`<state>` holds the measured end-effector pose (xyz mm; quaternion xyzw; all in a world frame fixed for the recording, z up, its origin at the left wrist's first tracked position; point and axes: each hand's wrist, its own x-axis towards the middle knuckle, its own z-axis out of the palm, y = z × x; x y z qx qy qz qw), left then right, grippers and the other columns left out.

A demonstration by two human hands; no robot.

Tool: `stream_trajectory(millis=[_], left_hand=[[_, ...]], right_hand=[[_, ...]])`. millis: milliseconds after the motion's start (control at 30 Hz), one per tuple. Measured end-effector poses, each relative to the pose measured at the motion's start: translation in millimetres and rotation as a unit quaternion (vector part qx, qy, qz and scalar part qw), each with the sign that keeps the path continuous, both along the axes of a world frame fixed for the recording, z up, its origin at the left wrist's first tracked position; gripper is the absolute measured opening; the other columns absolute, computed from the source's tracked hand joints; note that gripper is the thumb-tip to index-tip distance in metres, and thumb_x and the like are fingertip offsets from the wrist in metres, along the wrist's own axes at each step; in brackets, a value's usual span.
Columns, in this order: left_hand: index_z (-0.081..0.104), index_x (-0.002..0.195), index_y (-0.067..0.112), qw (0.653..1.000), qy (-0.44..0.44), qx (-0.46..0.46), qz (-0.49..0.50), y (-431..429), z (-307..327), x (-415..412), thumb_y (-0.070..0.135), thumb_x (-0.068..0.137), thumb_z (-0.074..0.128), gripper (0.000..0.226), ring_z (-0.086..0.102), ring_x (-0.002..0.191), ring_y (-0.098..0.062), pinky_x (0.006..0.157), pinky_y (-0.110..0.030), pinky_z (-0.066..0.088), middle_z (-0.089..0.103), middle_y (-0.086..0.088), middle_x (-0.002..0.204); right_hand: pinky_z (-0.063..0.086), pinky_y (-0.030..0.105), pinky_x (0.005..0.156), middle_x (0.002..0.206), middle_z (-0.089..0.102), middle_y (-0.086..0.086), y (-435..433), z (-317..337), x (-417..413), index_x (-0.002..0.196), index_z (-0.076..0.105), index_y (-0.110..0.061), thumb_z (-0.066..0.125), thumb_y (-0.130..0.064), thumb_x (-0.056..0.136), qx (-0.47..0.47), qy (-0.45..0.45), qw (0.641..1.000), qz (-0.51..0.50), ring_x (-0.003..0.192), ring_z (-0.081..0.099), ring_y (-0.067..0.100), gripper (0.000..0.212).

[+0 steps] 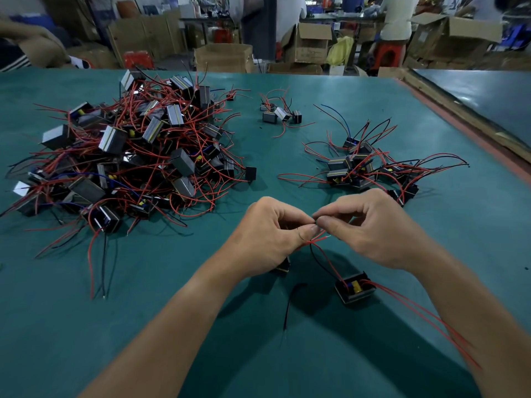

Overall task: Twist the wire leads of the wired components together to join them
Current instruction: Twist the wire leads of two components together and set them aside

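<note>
Nearest us, on the green bench (161, 285), a loose black wire (288, 308) lies between the forearms. Just beyond it, a small black component (355, 287) with a yellow part rests on the bench, two long red wires (422, 313) trailing from it under the right forearm. A second component (283, 265) sits half hidden beneath the left hand (268, 235). We see that hand and the right hand (373, 229) raised above the bench, fingertips meeting, each pinching the red and black wire leads (316, 238) between thumb and forefinger. Farther out sit a large tangled pile (129, 150) at left, a smaller group (362, 168) at right, and a few pieces (280, 113) behind them. Cardboard boxes (224, 57) stand past the bench.
</note>
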<state>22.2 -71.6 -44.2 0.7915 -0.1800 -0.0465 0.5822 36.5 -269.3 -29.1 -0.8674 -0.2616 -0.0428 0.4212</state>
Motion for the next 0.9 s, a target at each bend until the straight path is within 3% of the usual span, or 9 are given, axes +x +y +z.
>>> stream_trajectory(millis=[167, 300, 400, 533, 633, 733, 800, 900], left_hand=[[0.077, 0.077, 0.024, 0.999, -0.028, 0.023, 0.028, 1, -3, 1, 0.035, 0.079, 0.069, 0.013, 0.041, 0.052, -0.011, 0.053, -0.032, 0.033, 0.055, 0.004, 0.055], [0.077, 0.073, 0.022, 0.989, -0.115, 0.056, 0.072, 1, -4, 0, 0.028, 0.079, 0.075, 0.008, 0.043, 0.046, -0.003, 0.047, -0.019, 0.035, 0.058, 0.011, 0.05], [0.076, 0.071, 0.02, 0.981, -0.159, 0.065, 0.089, -2, -4, -1, 0.02, 0.078, 0.074, 0.007, 0.043, 0.044, 0.001, 0.047, -0.015, 0.034, 0.058, 0.013, 0.05], [0.074, 0.067, 0.025, 0.993, -0.092, 0.02, 0.064, -3, -3, 0, 0.025, 0.079, 0.071, 0.012, 0.044, 0.046, -0.001, 0.048, -0.018, 0.035, 0.058, 0.012, 0.05], [0.072, 0.067, 0.024, 0.995, -0.08, 0.012, 0.064, -4, -2, 1, 0.027, 0.081, 0.069, 0.015, 0.044, 0.048, -0.006, 0.048, -0.023, 0.035, 0.058, 0.008, 0.052], [0.072, 0.065, 0.021, 0.994, -0.074, 0.016, 0.081, -5, -2, 0, 0.031, 0.081, 0.07, 0.018, 0.044, 0.049, -0.01, 0.047, -0.03, 0.036, 0.059, 0.002, 0.052], [0.071, 0.063, 0.022, 0.993, -0.066, 0.023, 0.095, -4, -2, 1, 0.03, 0.081, 0.072, 0.02, 0.043, 0.048, -0.008, 0.047, -0.027, 0.035, 0.057, 0.007, 0.05], [0.071, 0.062, 0.023, 0.992, -0.053, 0.031, 0.106, -3, -3, 2, 0.024, 0.083, 0.074, 0.022, 0.043, 0.048, -0.008, 0.05, -0.026, 0.036, 0.058, 0.004, 0.05]], right_hand=[[0.04, 0.034, 0.051, 0.057, 0.058, 0.001, 3, 0, -3, 0.071, 0.071, -0.026, 0.067, -0.02, 0.089, -0.022, -0.012, 1.0, -0.006, 0.051, 0.044, 0.004, 0.02], [0.029, 0.02, 0.045, 0.048, 0.046, -0.007, 6, 1, -4, 0.068, 0.071, -0.021, 0.068, -0.019, 0.088, -0.014, -0.014, 0.999, -0.034, 0.046, 0.035, 0.004, 0.021], [0.027, 0.019, 0.044, 0.046, 0.042, -0.008, 6, 0, -5, 0.068, 0.071, -0.018, 0.067, -0.019, 0.089, -0.017, 0.014, 0.999, -0.042, 0.045, 0.033, 0.004, 0.022], [0.033, 0.029, 0.046, 0.052, 0.053, 0.01, 7, 1, -4, 0.067, 0.07, -0.014, 0.066, -0.022, 0.09, -0.012, 0.039, 0.998, -0.045, 0.046, 0.039, 0.007, 0.024], [0.036, 0.029, 0.047, 0.054, 0.055, 0.011, 7, 1, -4, 0.066, 0.07, -0.016, 0.065, -0.024, 0.09, -0.001, 0.044, 0.998, -0.053, 0.047, 0.042, 0.008, 0.026], [0.031, 0.021, 0.045, 0.047, 0.049, 0.003, 9, -1, -4, 0.064, 0.069, -0.017, 0.067, -0.024, 0.09, 0.008, 0.044, 0.998, -0.055, 0.044, 0.036, 0.005, 0.027], [0.03, 0.018, 0.046, 0.046, 0.048, -0.009, 11, -2, -5, 0.064, 0.069, -0.021, 0.07, -0.024, 0.089, -0.001, 0.035, 0.998, -0.055, 0.044, 0.035, 0.003, 0.025], [0.033, 0.021, 0.046, 0.046, 0.053, -0.011, 13, -3, -7, 0.066, 0.069, -0.028, 0.073, -0.027, 0.084, -0.023, 0.012, 0.998, -0.058, 0.043, 0.039, 0.004, 0.019]])
